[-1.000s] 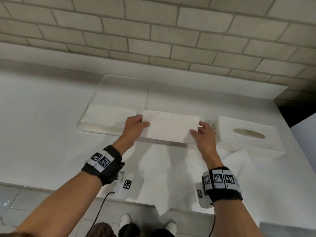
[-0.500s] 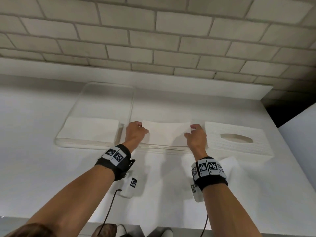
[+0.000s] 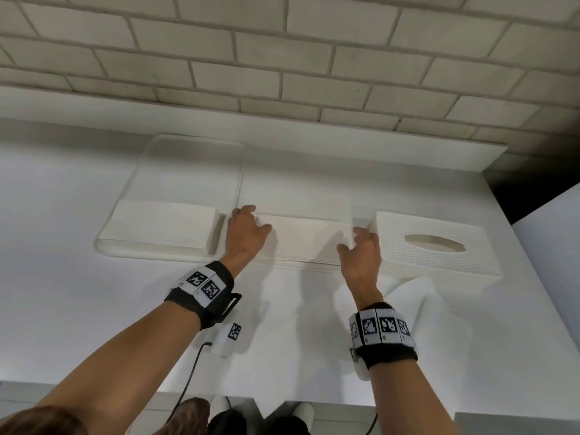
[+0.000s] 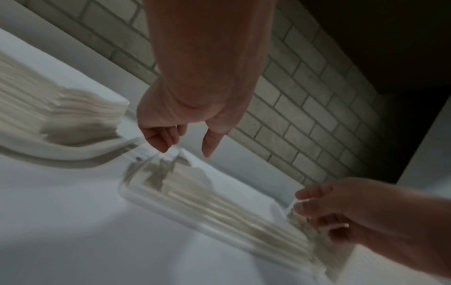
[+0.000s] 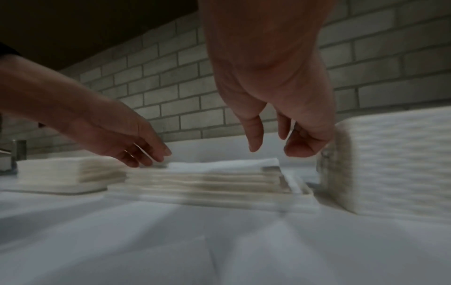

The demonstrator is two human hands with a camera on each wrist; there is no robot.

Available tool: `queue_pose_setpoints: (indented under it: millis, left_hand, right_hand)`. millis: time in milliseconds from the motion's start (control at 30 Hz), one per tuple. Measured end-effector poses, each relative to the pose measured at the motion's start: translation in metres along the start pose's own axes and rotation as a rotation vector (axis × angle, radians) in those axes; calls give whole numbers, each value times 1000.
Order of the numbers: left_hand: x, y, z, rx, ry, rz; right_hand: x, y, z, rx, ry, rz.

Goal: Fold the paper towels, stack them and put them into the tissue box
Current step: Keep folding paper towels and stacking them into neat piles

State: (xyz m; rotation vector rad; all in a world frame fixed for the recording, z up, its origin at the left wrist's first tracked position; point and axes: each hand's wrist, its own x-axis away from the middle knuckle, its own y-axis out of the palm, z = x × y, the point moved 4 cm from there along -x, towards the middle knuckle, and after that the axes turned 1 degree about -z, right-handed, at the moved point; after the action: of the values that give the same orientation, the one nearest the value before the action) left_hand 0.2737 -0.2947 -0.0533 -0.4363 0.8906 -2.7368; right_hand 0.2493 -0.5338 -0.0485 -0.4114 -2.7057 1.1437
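Note:
A folded white paper towel (image 3: 309, 235) lies on top of a stack of folded towels (image 5: 202, 179) in a low white base (image 5: 219, 201) at mid-table. My left hand (image 3: 248, 230) hovers at the stack's left end, fingers loose and just touching the top sheet. My right hand (image 3: 359, 249) hangs over the right end with thumb and fingers apart, holding nothing. The white textured tissue box cover (image 3: 436, 246) with its oval slot stands just right of the stack. Unfolded towels (image 3: 411, 296) lie flat on the table near my right wrist.
A second stack of folded towels (image 3: 160, 227) sits on a clear tray (image 3: 188, 158) to the left. A brick wall (image 3: 282, 58) with a white ledge runs behind. The table's front edge is close to my body.
Both hands carried the folded towel forward and down onto the middle stack. They have let go of it and now hover at its two ends.

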Motion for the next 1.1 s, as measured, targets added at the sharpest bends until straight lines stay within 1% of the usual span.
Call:
queue_pose_setpoints:
  millis: [33,67,133,167,200,267,333,400,467,533,600,633,667,733,800,833,900,933,967,1000,1067,1100]
  left_hand:
    - [4,-4,2,46,30,15]
    - [8,-8,4,94,53,14]
    - [20,-13,7,173,89,-25]
    - [27,-15,8,188,116,-60]
    - [35,-15,10,187,144,-105]
    - [52,-13,14,191,207,-209]
    - [68,-8,13,199,255,-309]
    - [85,1,6,179,261,-393]
    - [99,15,-7,145,232,-478]
    - [113,30,-16,107,186,-583]
    - [122,42,-20,73,169,-658]
    - [124,45,-19,62,179,-667]
    - [126,46,-15,54,182,-660]
    - [127,47,-6,65,169,-620]
    - [125,49,4,118,145,-589]
    - [123,50,11,151,133,-575]
    - [124,52,27,226,97,-569]
    - [124,54,35,259,87,-561]
    - [125,56,43,290,80,-554]
    - [128,58,50,318,80,-557]
    - [134,66,62,351,81,-571]
    - [137,70,66,367,79,-574]
  right_hand:
    - [10,-3,2,-15,7,-58]
    - [21,-4,4,18,19,-155]
    - [44,3,15,215,47,-379]
    - [55,8,21,310,51,-453]
    - [64,12,25,388,41,-482]
    - [74,16,27,472,15,-460]
    - [79,17,26,480,5,-440]
    - [82,17,25,486,-18,-444]
    - [85,17,23,439,-42,-458]
    - [88,14,18,255,-59,-463]
    - [90,4,10,-18,-71,-445]
    - [90,-5,7,-134,-70,-430]
    - [89,-15,5,-220,-62,-402]
    - [84,-41,9,-300,-36,-305]
    - [73,-70,31,-285,17,-145]
    - [68,-86,49,-245,69,-49]
    - [66,-113,91,-100,242,131]
    - [69,-124,112,-30,341,196]
    - [74,-132,130,12,437,230]
    - [80,-136,145,28,530,232]
    - [90,-134,165,37,678,171]
    - [92,-133,170,47,711,144]
